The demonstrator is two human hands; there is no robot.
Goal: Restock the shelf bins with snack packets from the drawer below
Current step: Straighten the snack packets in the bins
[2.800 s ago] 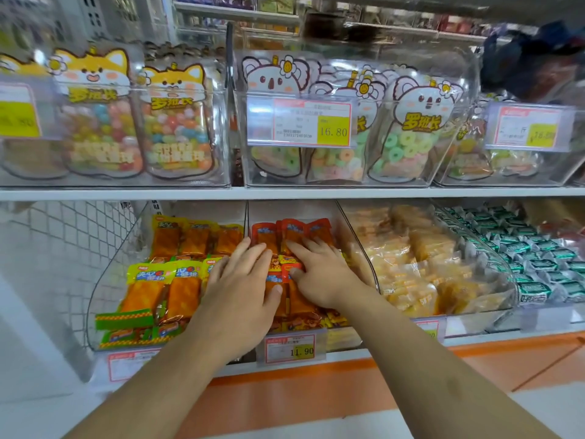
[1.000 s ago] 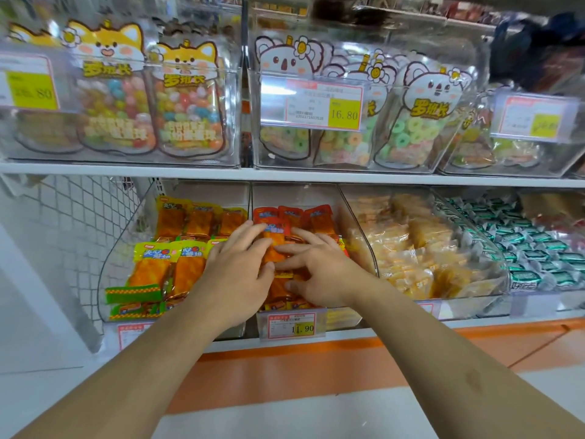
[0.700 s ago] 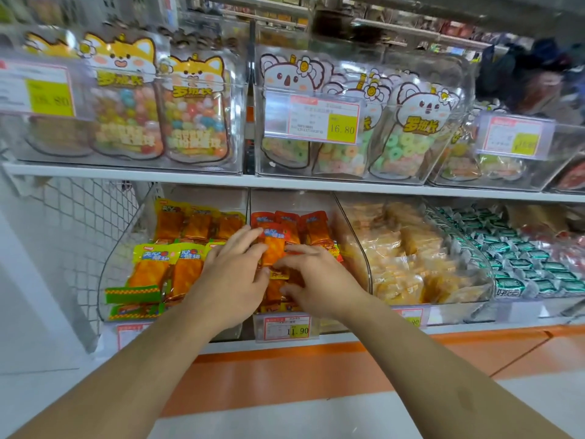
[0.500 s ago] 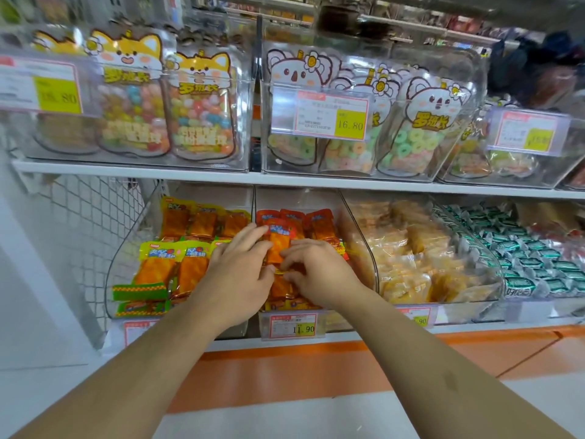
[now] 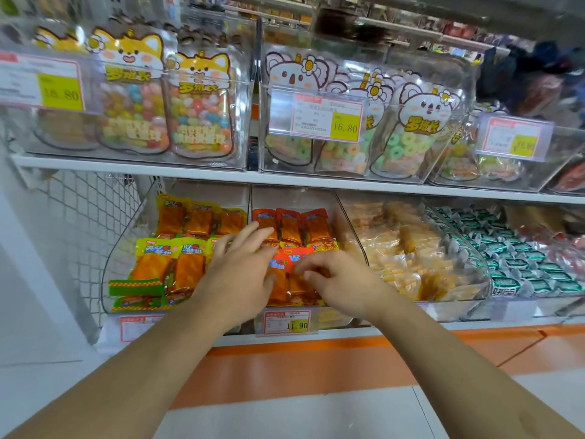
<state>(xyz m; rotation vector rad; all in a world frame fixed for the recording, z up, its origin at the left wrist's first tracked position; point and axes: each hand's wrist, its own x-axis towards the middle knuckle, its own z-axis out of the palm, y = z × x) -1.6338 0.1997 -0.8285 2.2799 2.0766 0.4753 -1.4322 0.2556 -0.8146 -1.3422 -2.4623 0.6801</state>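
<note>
The middle clear bin (image 5: 292,195) on the lower shelf holds several red-orange snack packets (image 5: 289,228), standing in rows. My left hand (image 5: 237,277) lies over the bin's left side, its fingers straight and spread, fingertips on the packets. My right hand (image 5: 340,280) is at the bin's front right with its fingers curled. It pinches the edge of a red packet with a blue logo (image 5: 286,259) that lies across the others. Both forearms reach in from below.
The left bin (image 5: 126,236) holds yellow-green packets, the right bin (image 5: 411,248) pale yellow ones, and teal wrapped sweets (image 5: 519,264) lie further right. Upper-shelf bins (image 5: 348,172) hold candy bags. A price tag (image 5: 286,323) hangs in front; an orange panel (image 5: 316,359) runs below.
Both hands have drawn slightly apart over the middle bin. The left fingers have spread out flat, the right fingers have curled in, and a red packet now shows between the hands.
</note>
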